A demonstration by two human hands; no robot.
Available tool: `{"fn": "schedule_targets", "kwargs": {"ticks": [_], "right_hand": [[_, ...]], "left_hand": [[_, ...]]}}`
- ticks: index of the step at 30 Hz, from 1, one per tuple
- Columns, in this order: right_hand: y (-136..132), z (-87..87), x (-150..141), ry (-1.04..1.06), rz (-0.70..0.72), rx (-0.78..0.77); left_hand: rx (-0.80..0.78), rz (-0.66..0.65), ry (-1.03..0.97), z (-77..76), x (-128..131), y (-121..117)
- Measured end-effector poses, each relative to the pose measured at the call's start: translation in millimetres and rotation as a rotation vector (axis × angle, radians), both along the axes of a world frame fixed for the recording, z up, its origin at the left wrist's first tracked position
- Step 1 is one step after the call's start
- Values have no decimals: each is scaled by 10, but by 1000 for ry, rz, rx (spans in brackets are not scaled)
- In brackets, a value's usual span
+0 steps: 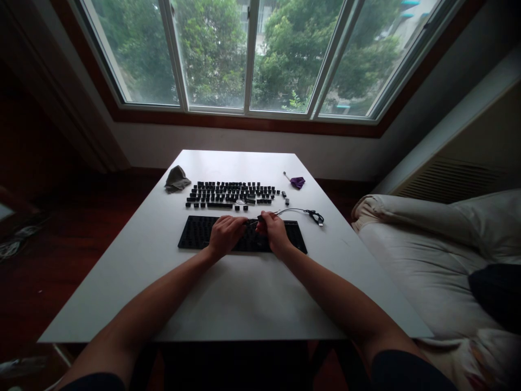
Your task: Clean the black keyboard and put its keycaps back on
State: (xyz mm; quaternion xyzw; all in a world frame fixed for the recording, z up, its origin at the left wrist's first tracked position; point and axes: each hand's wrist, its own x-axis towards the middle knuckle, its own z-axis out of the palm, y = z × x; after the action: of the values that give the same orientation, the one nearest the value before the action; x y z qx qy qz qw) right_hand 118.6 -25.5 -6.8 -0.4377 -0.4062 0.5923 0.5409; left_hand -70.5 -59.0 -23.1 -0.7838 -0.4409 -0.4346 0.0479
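Note:
A black keyboard [196, 231] with its keycaps off lies flat on the white table, its cable leading off to the right. Both hands are over its middle, close together. My left hand [227, 234] is closed, its fingertips around something thin and dark that I cannot make out. In the fingers of my right hand [273, 232] is a small black keycap [260, 218]. Thin wire-like lines show between the two hands. Beyond the keyboard, loose black keycaps [228, 190] stand in rows, with a long spacebar keycap [220, 206] in the nearest row.
A grey cloth [176, 180] sits at the table's left edge. On the right are a purple cloth [297, 182], a thin stick beside it, and the bundled black cable [314, 216]. A sofa [415, 260] stands right of the white table [244, 293]; a window is behind.

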Motion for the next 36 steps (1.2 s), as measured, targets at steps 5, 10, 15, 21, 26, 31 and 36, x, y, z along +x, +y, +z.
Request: {"fn": "schedule_targets", "kwargs": {"ticks": [5,10,15,21,26,31,36], "right_hand": [[-93,36,-25,-146,-5,217],[-142,14,-13,-381,6,375],[-171,33,1,-504,13,440],[-140,50,13,-624,122,460],[-79,-13,23,-608,157,440],[-63,-46,15,-612,164,437],[-40,-35,38,-608,170,428]], "left_hand": [[-85,-28,-137,7,14,-11],[-167,-68,-214,24,39,-33],[-227,-69,-290,30,52,-44],[-210,22,-259,26,35,-32],[-187,34,-224,25,35,-34],[-164,5,-187,19,32,-30],[-149,-5,-115,11,31,-24]]}}
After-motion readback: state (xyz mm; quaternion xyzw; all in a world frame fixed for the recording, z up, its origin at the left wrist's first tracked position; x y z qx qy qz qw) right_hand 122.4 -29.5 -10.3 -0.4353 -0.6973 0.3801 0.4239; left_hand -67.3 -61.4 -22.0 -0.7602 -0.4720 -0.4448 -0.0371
